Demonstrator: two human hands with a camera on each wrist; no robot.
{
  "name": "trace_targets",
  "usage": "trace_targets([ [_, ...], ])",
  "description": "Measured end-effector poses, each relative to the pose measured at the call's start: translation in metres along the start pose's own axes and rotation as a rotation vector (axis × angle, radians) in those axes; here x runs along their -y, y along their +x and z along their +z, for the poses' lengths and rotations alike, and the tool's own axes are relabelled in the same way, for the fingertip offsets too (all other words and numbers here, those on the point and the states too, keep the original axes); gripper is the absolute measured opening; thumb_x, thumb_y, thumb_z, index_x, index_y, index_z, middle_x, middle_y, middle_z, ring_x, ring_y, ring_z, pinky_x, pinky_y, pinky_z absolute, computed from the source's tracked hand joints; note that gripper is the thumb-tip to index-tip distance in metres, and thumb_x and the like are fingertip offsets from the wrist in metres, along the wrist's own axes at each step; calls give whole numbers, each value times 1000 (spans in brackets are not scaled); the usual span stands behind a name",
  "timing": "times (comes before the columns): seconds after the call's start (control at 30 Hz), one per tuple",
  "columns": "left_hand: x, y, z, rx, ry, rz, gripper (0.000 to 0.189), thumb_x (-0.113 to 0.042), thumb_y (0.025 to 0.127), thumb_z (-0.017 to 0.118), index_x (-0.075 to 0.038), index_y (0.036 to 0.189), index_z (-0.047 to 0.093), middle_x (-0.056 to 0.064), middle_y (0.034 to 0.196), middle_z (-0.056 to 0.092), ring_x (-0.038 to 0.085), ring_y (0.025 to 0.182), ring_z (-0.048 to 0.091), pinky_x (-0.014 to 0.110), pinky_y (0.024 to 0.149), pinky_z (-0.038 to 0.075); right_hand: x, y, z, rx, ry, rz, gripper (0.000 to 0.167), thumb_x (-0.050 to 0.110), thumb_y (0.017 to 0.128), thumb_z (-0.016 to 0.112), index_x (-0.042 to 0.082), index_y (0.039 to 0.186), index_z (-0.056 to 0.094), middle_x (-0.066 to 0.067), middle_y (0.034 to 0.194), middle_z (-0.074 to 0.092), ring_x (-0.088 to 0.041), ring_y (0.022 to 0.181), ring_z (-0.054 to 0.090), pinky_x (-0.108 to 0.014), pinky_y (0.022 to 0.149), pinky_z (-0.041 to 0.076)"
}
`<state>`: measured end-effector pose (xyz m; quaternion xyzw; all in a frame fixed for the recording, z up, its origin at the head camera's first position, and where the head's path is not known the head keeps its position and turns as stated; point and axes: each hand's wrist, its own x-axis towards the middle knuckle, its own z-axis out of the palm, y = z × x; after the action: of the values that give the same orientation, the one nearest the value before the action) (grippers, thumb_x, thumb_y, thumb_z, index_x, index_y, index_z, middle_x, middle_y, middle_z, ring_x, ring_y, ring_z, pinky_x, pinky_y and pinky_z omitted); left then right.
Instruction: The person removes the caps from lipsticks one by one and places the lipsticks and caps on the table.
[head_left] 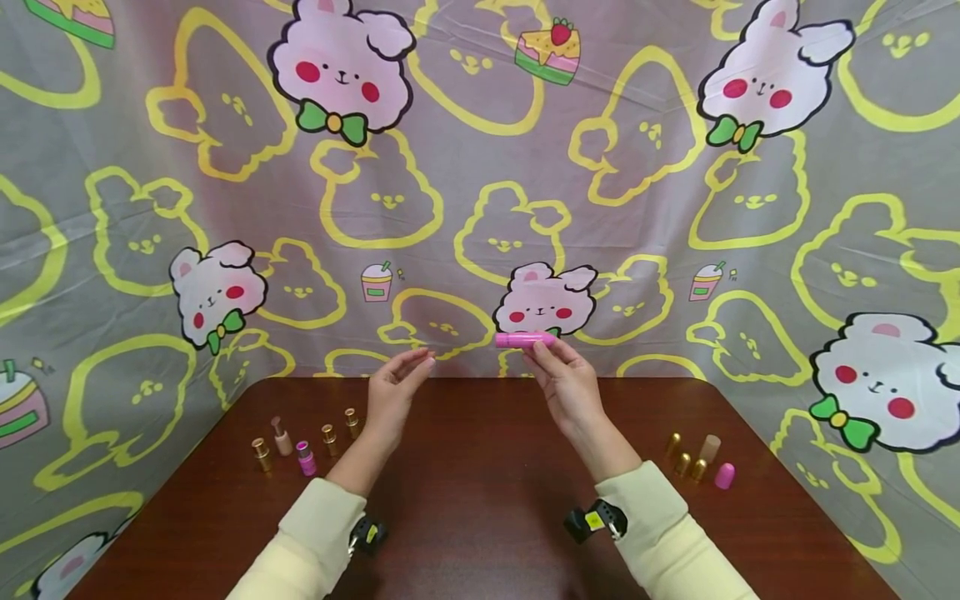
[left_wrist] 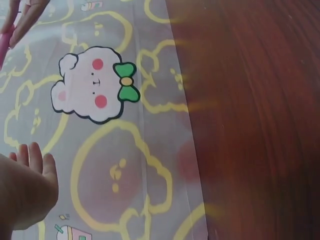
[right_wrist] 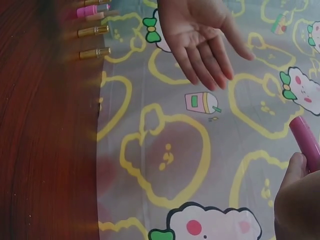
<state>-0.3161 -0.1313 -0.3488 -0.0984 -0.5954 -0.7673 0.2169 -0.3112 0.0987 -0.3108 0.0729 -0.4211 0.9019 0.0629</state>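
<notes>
Raised above the table's far part, my right hand (head_left: 573,392) pinches a bright pink lipstick tube (head_left: 513,340) between thumb and fingers. The tube lies nearly level, pointing left toward the other hand; in the right wrist view its blunt end (right_wrist: 301,132) sticks out past the thumb. Across from it, my left hand (head_left: 393,392) is lifted with relaxed fingers and holds nothing. The right wrist view shows its bare palm (right_wrist: 197,37) and spread thumb. A gap separates the left fingertips from the tube.
Uncapped lipsticks stand at the table's left: gold ones (head_left: 260,454), a magenta one (head_left: 306,459) and a beige one (head_left: 282,437). Gold caps (head_left: 682,463), a beige cap (head_left: 709,448) and a pink cap (head_left: 724,476) stand at right. A patterned cloth (head_left: 450,150) hangs behind the brown table (head_left: 480,500).
</notes>
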Motion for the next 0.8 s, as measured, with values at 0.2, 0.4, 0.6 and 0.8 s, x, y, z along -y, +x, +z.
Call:
trace_targets([
  [0.2, -1, -3, 18, 64, -143, -34, 32, 3, 91, 64, 16, 119, 57, 7, 103, 72, 19, 101, 67, 30, 92, 49, -1, -1, -1, -8, 25, 16, 20, -2, 94, 58, 9, 85, 71, -7, 91, 70, -16, 85, 71, -38, 94, 46],
  [0.4, 0, -6, 37, 121, -217, -28, 33, 7, 90, 62, 18, 120, 55, 13, 107, 71, 18, 101, 67, 28, 91, 49, -4, -3, 1, -8, 43, 23, 22, -3, 95, 56, 10, 85, 71, -6, 92, 69, -15, 85, 71, -36, 92, 48],
  [0.6, 1, -9, 54, 157, -239, -18, 33, 9, 88, 63, 18, 119, 56, 10, 103, 72, 16, 98, 68, 30, 91, 50, -9, -6, 5, 7, 43, 23, 23, -3, 95, 56, 10, 85, 72, -7, 91, 69, -16, 84, 71, -37, 90, 48],
  [0.8, -1, -9, 65, 152, -195, -27, 36, 3, 87, 67, 15, 120, 58, 7, 105, 71, 14, 98, 66, 28, 90, 49, -12, -9, 7, 28, 36, 28, 23, -2, 95, 56, 10, 87, 74, -6, 92, 70, -16, 85, 71, -37, 91, 47],
])
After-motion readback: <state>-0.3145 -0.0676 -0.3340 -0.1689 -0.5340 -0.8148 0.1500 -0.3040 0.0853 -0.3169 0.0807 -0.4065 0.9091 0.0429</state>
